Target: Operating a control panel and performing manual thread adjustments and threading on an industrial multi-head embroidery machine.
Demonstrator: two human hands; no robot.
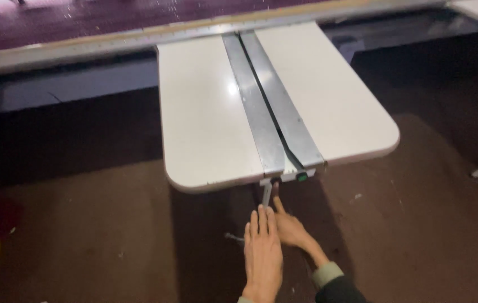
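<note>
While the right hand [290,227] stretches its forefinger to the dark button [275,182] at the white table's [205,112] near edge, a green button [302,177] sits just beside. Left hand [262,252] flat, fingers together, empty, below that edge. Metal rails [272,106] split the tabletop; right hand's other fingers hidden.

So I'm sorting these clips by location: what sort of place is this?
Probably a workshop or factory floor. A white machine table with a metal slotted track and a green button juts from a long workbench edged with a ruler strip. Both hands, right and left, reach beneath it.
</note>
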